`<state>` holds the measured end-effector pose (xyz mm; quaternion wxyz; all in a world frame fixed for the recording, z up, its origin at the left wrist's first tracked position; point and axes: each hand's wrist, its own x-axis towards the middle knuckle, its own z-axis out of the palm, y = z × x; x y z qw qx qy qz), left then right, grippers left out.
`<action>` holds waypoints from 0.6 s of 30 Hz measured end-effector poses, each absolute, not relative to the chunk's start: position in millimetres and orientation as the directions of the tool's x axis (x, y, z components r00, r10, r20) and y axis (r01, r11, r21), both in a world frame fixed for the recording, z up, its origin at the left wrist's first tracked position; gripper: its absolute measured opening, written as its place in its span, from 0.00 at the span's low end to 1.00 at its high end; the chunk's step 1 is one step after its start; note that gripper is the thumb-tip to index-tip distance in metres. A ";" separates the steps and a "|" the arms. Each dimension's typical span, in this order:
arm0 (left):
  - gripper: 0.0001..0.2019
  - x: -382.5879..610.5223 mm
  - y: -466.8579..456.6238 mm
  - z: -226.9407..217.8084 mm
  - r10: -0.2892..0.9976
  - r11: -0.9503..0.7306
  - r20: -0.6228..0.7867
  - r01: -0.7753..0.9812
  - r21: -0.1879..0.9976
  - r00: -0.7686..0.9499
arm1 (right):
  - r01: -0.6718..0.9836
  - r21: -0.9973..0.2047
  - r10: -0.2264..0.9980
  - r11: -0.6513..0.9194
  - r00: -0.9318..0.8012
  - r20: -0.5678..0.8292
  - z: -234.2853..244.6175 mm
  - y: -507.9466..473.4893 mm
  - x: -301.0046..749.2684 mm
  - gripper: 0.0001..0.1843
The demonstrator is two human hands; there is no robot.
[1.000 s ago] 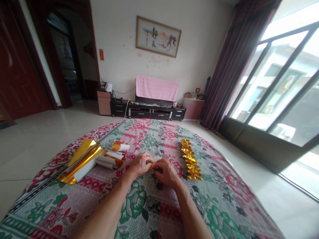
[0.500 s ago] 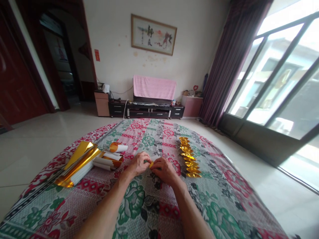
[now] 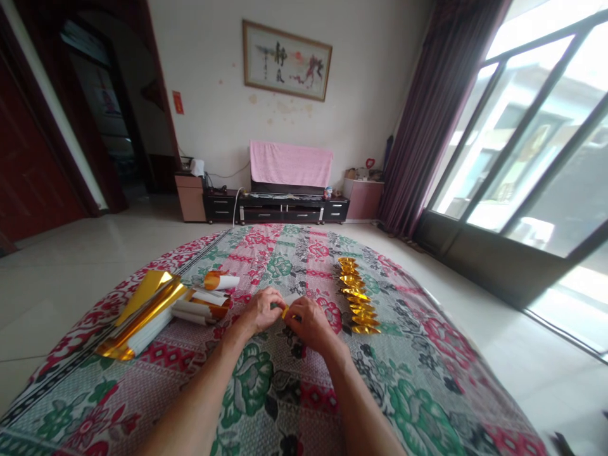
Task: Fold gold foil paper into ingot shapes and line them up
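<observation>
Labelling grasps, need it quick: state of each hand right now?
Left hand: closed, fingertips pinching a small piece of gold foil paper.
Right hand: closed, holding the same piece from the other side.

The sheets (image 3: 151, 316) gleam like foil (matt-backed), the tablecloth (image 3: 285, 386) looks woven.

Held paper (image 3: 285, 312): gold and white
Folded pieces (image 3: 363, 310): shiny gold
Sheets (image 3: 158, 309): bright gold and white
Rolls (image 3: 190, 310): white and orange-gold
Cloth (image 3: 249, 387): grey and pink bands; green, red and black flowers; red-and-white scrolled border
Towel (image 3: 291, 163): plain pink
Curtain (image 3: 420, 133): dark purple
Cabinet (image 3: 266, 213): black
Picture (image 3: 287, 61): black characters and red marks on a pale ground
Door (image 3: 35, 161): dark red
</observation>
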<state>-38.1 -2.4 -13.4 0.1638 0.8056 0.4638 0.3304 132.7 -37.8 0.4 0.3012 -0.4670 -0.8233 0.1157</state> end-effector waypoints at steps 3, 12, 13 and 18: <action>0.10 -38.1 -1.4 -14.4 0.862 -0.506 0.374 0.637 0.582 0.342 | 0.697 -0.484 0.842 0.529 -0.360 0.401 -1.0 -39.0 132.3 0.05; 0.09 -38.6 0.5 -13.8 0.863 -0.505 0.374 0.624 0.597 0.340 | 0.628 -0.509 0.802 0.588 -0.371 0.469 -5.5 -37.3 138.7 0.17; 0.09 -38.7 1.0 -14.0 0.864 -0.503 0.371 0.619 0.603 0.341 | 0.629 -0.505 0.800 0.590 -0.370 0.473 -6.7 -36.6 138.4 0.17; 0.09 -39.0 2.7 -14.7 0.869 -0.494 0.360 0.606 0.623 0.339 | 0.606 -0.512 0.785 0.608 -0.365 0.500 -13.0 -33.5 136.2 0.13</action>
